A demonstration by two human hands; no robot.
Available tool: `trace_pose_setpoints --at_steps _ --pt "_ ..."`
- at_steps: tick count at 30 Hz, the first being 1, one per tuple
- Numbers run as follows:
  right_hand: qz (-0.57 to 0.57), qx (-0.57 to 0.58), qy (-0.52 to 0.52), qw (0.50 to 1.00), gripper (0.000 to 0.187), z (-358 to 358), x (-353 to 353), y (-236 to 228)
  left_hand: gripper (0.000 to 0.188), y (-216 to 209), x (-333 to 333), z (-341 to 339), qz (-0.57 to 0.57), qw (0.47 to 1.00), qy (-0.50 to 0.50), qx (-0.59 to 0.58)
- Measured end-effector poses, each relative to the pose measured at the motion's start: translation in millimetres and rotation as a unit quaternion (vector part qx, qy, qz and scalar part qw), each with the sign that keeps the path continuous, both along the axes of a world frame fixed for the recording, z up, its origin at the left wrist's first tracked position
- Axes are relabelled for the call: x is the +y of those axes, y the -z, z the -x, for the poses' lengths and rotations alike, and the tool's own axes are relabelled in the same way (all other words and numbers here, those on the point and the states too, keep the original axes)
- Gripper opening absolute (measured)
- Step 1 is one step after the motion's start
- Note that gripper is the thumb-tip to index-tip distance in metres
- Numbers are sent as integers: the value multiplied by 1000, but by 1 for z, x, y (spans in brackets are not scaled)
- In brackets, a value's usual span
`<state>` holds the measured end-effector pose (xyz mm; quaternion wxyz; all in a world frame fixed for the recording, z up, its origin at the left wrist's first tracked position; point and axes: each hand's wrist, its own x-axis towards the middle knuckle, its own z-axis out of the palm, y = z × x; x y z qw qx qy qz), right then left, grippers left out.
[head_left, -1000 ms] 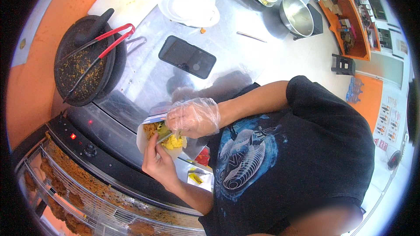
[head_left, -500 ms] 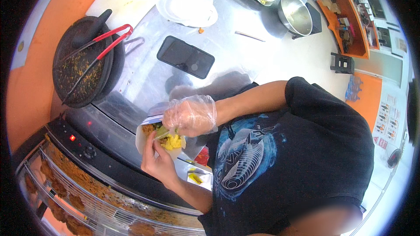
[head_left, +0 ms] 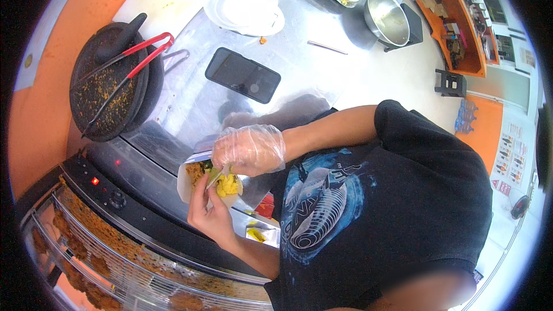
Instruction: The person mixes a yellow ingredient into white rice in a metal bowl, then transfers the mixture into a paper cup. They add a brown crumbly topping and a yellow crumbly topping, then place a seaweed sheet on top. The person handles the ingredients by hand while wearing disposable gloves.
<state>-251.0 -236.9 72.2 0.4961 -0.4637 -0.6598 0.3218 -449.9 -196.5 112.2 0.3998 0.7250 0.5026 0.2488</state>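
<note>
My bare left hand (head_left: 210, 210) reaches over the near rim of a white paper food box (head_left: 185, 183). Its thumb and fingers pinch a thin pale green piece (head_left: 214, 176); its exact kind is unclear. In a clear plastic glove, my right hand (head_left: 247, 151) has its fingers closed at the other end of that piece, partly hiding it. Yellow food (head_left: 228, 185) resembling scrambled egg lies in the box beside browned, crumbly food (head_left: 194, 171). The box's far side is behind the glove.
A black phone (head_left: 243, 75) lies on the steel counter. Red-handled tongs (head_left: 151, 57) rest across a dark stone mortar (head_left: 106, 101). White plates (head_left: 242, 3) and a metal bowl (head_left: 387, 20) are farther off. A wire rack (head_left: 115, 270) stands at the lower left.
Both hands stay over the box. My left fingers shift slightly right, and my gloved fingers move slightly left, closer together around the green piece.
</note>
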Motion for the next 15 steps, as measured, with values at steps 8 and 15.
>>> trace_pose_setpoints --at_steps 8,15 --pt "-17 -21 -3 1000 15 0 -1 3 27 -1 -2 2 -11 1000 13 10" --pt "10 -105 19 994 16 2 0 1 24 -4 -2 1 -66 997 25 36"
